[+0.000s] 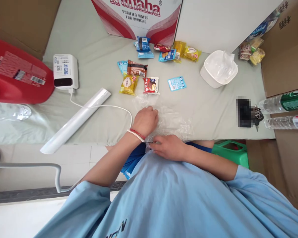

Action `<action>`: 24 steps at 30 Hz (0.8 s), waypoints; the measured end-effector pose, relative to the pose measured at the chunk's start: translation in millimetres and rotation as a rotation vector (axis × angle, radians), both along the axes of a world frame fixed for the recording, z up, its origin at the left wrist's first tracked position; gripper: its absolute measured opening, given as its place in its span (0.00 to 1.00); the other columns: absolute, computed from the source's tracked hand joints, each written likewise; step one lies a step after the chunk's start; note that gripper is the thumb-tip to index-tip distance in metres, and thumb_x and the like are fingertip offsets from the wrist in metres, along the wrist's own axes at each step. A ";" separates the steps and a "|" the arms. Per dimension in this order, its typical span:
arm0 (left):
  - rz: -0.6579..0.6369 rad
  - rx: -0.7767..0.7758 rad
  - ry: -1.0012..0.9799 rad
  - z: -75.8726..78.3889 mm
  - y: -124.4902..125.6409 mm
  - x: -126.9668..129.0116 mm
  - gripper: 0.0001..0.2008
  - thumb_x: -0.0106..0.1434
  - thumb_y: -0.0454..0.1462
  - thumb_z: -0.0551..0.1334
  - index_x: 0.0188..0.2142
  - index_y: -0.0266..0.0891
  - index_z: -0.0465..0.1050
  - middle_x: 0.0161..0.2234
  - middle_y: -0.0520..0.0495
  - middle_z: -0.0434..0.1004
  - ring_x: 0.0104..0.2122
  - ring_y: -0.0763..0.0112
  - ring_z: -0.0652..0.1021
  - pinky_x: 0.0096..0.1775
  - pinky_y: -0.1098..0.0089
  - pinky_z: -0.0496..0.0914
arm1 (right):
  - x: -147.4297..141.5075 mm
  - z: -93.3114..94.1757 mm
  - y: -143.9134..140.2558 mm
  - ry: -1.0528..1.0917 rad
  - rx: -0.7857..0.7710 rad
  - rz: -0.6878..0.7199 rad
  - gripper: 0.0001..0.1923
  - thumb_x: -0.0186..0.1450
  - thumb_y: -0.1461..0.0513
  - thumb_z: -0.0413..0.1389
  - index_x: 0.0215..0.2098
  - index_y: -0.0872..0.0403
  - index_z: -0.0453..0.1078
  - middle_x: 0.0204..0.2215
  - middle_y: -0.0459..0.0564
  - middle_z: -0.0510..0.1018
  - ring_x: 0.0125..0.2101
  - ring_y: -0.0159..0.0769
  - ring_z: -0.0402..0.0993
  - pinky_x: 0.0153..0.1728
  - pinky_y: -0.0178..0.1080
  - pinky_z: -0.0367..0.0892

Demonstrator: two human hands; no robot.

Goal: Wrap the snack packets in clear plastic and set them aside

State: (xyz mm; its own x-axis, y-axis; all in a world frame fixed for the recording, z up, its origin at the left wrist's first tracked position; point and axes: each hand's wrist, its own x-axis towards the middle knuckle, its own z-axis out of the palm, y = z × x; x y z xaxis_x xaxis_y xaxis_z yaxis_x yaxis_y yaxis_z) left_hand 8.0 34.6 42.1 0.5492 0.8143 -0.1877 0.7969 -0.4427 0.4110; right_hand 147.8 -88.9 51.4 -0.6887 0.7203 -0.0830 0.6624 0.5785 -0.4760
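Observation:
A crumpled clear plastic bag (176,122) lies at the table's near edge, under and between my hands. My left hand (146,120), with a red cord and pale beads on its wrist, rests on the bag with its fingers curled into the film. Closer to my body, my right hand (169,147) pinches the bag's near end at the edge; its fingertips are partly hidden. Just beyond my left hand lie a red-and-white snack packet (151,86), a yellow snack packet (128,84) and a brown snack packet (137,68). A light blue sachet (177,83) lies to their right.
More snack packets (167,55) lie before a water carton (144,19). A white tub (212,74) holds clear plastic. Left are a roll of clear film (76,120), a white device (66,71) with a cable and a red jug (20,69). Keys (258,115) and bottles (285,123) lie right.

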 end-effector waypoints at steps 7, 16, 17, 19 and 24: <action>-0.113 0.037 -0.181 -21.5 -25.5 -44.2 0.17 0.64 0.33 0.56 0.49 0.40 0.77 0.62 0.37 0.73 0.64 0.50 0.70 0.64 0.46 0.62 | 63.1 -7.6 42.2 0.045 0.094 -0.472 0.22 0.76 0.56 0.48 0.63 0.53 0.70 0.66 0.63 0.68 0.60 0.51 0.68 0.60 0.54 0.65; -0.004 0.059 -0.258 -39.2 -30.6 -86.8 0.23 0.71 0.42 0.54 0.63 0.41 0.68 0.68 0.36 0.67 0.69 0.52 0.65 0.67 0.46 0.61 | 112.7 -52.1 42.7 -0.186 0.189 -0.650 0.32 0.76 0.48 0.46 0.74 0.49 0.55 0.74 0.59 0.56 0.73 0.56 0.48 0.69 0.69 0.41; 0.014 0.068 -0.260 -38.6 -29.8 -83.7 0.22 0.71 0.41 0.54 0.61 0.40 0.69 0.67 0.35 0.68 0.69 0.52 0.66 0.67 0.46 0.61 | 110.3 -48.4 41.5 -0.163 0.202 -0.673 0.32 0.76 0.48 0.46 0.74 0.50 0.56 0.73 0.60 0.56 0.72 0.57 0.49 0.69 0.69 0.43; 0.064 0.090 -0.256 -37.1 -27.6 -73.3 0.19 0.72 0.41 0.51 0.56 0.38 0.73 0.64 0.34 0.71 0.67 0.51 0.67 0.66 0.46 0.61 | 100.4 -37.7 38.7 -0.079 0.229 -0.663 0.31 0.76 0.49 0.47 0.72 0.52 0.59 0.72 0.63 0.59 0.72 0.56 0.52 0.68 0.67 0.48; 0.090 0.150 -0.188 -36.9 -21.5 -54.0 0.21 0.72 0.46 0.55 0.57 0.36 0.73 0.66 0.31 0.67 0.69 0.48 0.65 0.67 0.45 0.56 | 69.2 -11.7 14.1 0.085 0.059 -0.131 0.25 0.74 0.53 0.56 0.67 0.50 0.68 0.69 0.59 0.65 0.71 0.48 0.56 0.70 0.60 0.53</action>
